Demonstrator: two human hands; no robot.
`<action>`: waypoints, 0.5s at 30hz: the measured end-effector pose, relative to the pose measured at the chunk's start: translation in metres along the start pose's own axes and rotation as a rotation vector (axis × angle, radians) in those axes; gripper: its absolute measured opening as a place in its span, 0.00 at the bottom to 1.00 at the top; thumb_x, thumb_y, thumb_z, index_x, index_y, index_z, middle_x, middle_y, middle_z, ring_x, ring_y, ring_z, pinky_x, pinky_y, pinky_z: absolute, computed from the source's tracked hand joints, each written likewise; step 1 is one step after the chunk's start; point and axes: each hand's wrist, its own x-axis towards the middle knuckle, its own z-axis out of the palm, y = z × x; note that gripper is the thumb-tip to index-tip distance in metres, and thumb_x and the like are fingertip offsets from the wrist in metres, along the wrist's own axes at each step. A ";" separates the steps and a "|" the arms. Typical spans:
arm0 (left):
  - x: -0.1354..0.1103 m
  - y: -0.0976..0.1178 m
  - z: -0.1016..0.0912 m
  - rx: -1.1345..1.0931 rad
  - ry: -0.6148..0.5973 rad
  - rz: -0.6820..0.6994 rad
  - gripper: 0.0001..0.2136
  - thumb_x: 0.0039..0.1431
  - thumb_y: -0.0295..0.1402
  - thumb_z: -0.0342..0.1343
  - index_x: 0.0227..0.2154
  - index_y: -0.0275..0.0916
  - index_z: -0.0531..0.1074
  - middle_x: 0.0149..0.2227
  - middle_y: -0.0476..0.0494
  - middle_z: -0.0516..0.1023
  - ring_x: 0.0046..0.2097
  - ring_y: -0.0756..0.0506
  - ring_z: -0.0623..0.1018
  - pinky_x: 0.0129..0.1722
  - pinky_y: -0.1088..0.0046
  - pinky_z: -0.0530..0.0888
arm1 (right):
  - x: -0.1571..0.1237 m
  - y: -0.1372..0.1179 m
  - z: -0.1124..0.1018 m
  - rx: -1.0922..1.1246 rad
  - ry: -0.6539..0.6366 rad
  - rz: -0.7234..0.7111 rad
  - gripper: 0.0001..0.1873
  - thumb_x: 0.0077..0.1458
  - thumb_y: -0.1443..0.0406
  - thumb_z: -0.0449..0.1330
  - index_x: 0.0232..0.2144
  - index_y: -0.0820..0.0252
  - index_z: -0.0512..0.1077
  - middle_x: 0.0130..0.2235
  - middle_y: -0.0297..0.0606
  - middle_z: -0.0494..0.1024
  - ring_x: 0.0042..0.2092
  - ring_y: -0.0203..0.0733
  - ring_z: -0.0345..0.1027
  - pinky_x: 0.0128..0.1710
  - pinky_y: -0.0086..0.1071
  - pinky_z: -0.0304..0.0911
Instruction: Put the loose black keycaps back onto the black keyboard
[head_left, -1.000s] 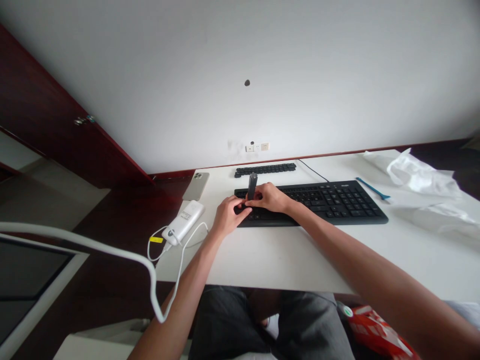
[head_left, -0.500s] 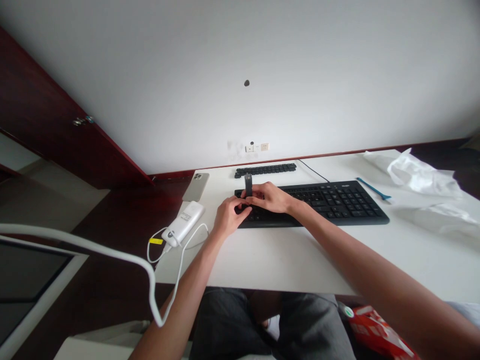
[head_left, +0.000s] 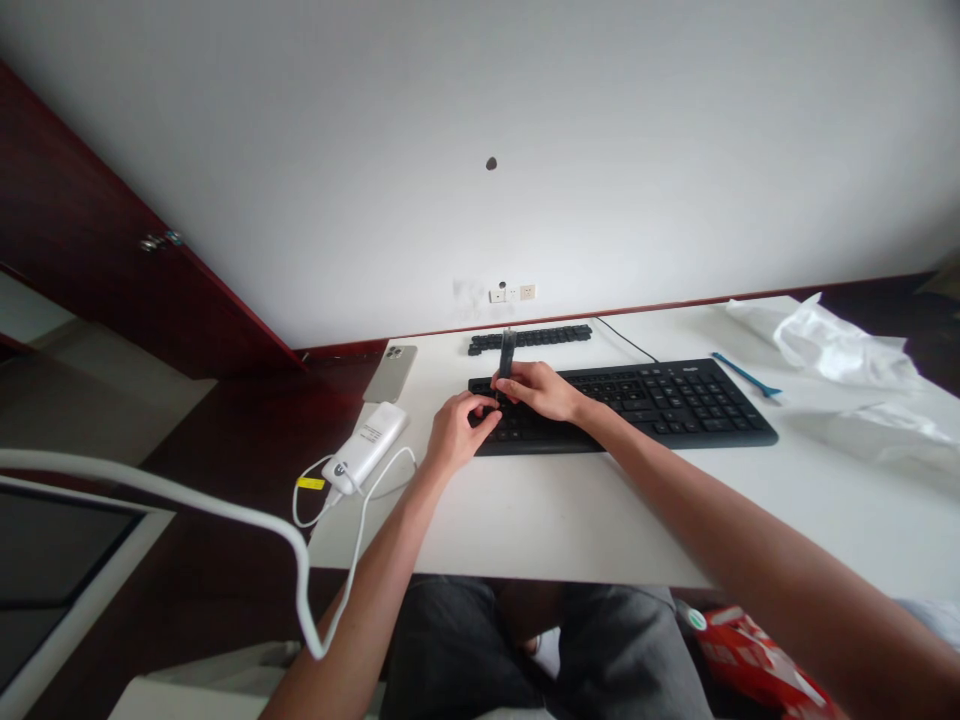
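My right hand (head_left: 541, 388) grips a dark, narrow tool (head_left: 507, 352) that looks like a keycap puller, held nearly upright over the left part of the black keyboard (head_left: 701, 400). Its thin lower end points down among the keys. Close beside that end, my left hand (head_left: 459, 432) has its thumb and forefinger drawn together over the keys. Whatever those fingertips hold is too small to make out. Behind the keyboard, loose black keycaps (head_left: 559, 337) lie in rows. Bare key positions show in the keyboard's middle.
A phone (head_left: 391, 373) and a white power bank (head_left: 365, 447) with a looping white cable (head_left: 301, 560) lie at the desk's left edge. Right of the keyboard are a blue brush (head_left: 746, 376) and crumpled white plastic bags (head_left: 844, 350). A red bag (head_left: 754, 655) sits below the desk.
My right hand has lifted slightly and the tool now leans to the right, its top higher and farther right. My left hand has stayed nearly in place.
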 end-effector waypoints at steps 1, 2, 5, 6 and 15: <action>0.000 -0.001 0.000 -0.012 -0.002 -0.001 0.05 0.62 0.34 0.63 0.40 0.43 0.81 0.32 0.50 0.75 0.36 0.49 0.74 0.40 0.72 0.71 | 0.000 0.000 0.000 0.002 0.015 0.011 0.22 0.64 0.51 0.57 0.41 0.64 0.77 0.27 0.34 0.72 0.29 0.38 0.64 0.31 0.32 0.59; 0.000 -0.001 0.000 -0.024 -0.004 -0.002 0.06 0.62 0.34 0.63 0.40 0.43 0.81 0.33 0.50 0.75 0.36 0.49 0.75 0.40 0.72 0.71 | -0.001 0.000 0.001 0.002 0.036 0.019 0.21 0.64 0.51 0.57 0.40 0.64 0.77 0.26 0.34 0.72 0.29 0.38 0.63 0.31 0.32 0.58; 0.000 -0.002 -0.002 -0.062 -0.018 -0.001 0.06 0.62 0.35 0.63 0.41 0.43 0.81 0.33 0.49 0.75 0.37 0.48 0.75 0.42 0.72 0.71 | -0.002 0.001 0.000 -0.018 0.126 0.008 0.20 0.63 0.52 0.57 0.38 0.63 0.77 0.25 0.32 0.70 0.28 0.37 0.60 0.29 0.32 0.55; 0.000 -0.002 -0.003 -0.075 -0.025 -0.004 0.07 0.62 0.35 0.63 0.42 0.43 0.81 0.34 0.49 0.75 0.37 0.48 0.75 0.42 0.72 0.72 | -0.002 0.002 -0.001 -0.031 0.166 0.003 0.20 0.63 0.52 0.57 0.37 0.63 0.76 0.25 0.32 0.69 0.28 0.37 0.58 0.29 0.32 0.54; -0.002 -0.004 -0.003 -0.176 -0.022 -0.050 0.09 0.60 0.34 0.63 0.44 0.44 0.82 0.34 0.49 0.74 0.35 0.49 0.73 0.38 0.74 0.71 | 0.001 0.013 -0.012 0.027 0.442 0.096 0.20 0.60 0.49 0.59 0.33 0.61 0.74 0.23 0.30 0.64 0.25 0.36 0.54 0.26 0.32 0.50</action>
